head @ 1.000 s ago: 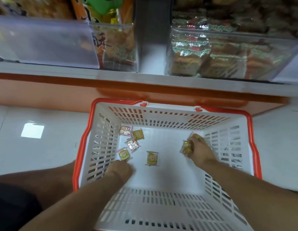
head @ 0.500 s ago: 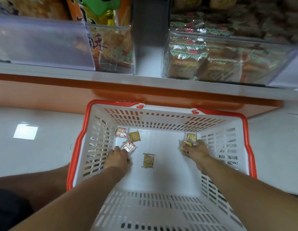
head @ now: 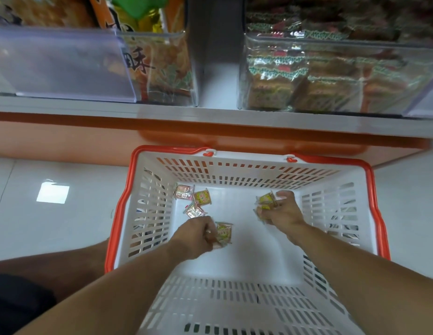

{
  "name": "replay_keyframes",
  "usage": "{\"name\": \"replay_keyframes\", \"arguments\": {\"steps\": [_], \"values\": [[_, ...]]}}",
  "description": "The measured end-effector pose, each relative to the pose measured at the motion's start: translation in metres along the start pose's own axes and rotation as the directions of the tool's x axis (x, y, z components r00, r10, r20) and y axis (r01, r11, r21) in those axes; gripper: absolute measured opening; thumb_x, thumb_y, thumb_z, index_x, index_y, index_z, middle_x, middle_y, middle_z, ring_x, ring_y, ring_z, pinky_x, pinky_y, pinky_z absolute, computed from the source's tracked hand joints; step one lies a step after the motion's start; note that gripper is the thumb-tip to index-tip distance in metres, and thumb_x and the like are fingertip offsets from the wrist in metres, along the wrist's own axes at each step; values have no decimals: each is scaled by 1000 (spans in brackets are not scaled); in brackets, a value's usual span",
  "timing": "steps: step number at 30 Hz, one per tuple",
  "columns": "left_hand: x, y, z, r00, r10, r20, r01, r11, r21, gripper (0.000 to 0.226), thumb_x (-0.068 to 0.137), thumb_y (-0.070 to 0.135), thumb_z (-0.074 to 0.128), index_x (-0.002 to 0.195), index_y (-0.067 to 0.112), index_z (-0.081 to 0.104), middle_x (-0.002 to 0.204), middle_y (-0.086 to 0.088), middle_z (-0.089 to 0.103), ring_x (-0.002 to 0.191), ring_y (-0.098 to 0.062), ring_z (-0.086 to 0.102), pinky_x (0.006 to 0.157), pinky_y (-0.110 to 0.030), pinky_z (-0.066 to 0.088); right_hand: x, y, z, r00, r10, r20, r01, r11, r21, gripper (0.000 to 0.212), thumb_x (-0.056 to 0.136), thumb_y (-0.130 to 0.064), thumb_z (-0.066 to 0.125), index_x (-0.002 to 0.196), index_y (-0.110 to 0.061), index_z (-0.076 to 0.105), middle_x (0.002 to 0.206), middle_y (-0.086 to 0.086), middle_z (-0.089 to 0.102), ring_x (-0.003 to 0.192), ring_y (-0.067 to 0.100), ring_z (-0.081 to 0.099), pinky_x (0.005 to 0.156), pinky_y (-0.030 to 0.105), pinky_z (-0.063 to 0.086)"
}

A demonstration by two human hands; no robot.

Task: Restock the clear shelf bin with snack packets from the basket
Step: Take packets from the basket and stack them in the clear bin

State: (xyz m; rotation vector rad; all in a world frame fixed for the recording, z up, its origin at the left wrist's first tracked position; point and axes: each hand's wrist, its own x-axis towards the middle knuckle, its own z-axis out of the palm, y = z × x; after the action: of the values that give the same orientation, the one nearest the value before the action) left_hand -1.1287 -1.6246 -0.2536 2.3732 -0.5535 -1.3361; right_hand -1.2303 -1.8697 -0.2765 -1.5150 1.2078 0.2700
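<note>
The white slotted plastic basket with an orange rim [head: 370,189] is nearly emptied. Three small yellow-and-pink wrapped snack packets [head: 195,201] lie loose at its far left corner. The left hand [head: 196,234] pinches one more packet near the middle, and the right hand [head: 280,211] is curled round a small bunch at the far right. The clear plastic shelf bin [head: 331,76], up on the far right shelf, already looks well filled; these last handfuls have not yet gone in.
</note>
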Motion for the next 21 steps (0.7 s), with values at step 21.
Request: {"name": "replay_keyframes", "arguments": {"steps": [21], "values": [[10, 40, 38, 969, -105, 222, -1, 902, 432, 38, 80, 43, 66, 89, 7, 72, 78, -6, 62, 95, -27, 70, 88, -32, 58, -29, -11, -13, 912, -15, 411, 243, 826, -508, 53, 74, -10, 86, 117, -22, 57, 116, 0, 63, 100, 18, 62, 71, 23, 54]]}}
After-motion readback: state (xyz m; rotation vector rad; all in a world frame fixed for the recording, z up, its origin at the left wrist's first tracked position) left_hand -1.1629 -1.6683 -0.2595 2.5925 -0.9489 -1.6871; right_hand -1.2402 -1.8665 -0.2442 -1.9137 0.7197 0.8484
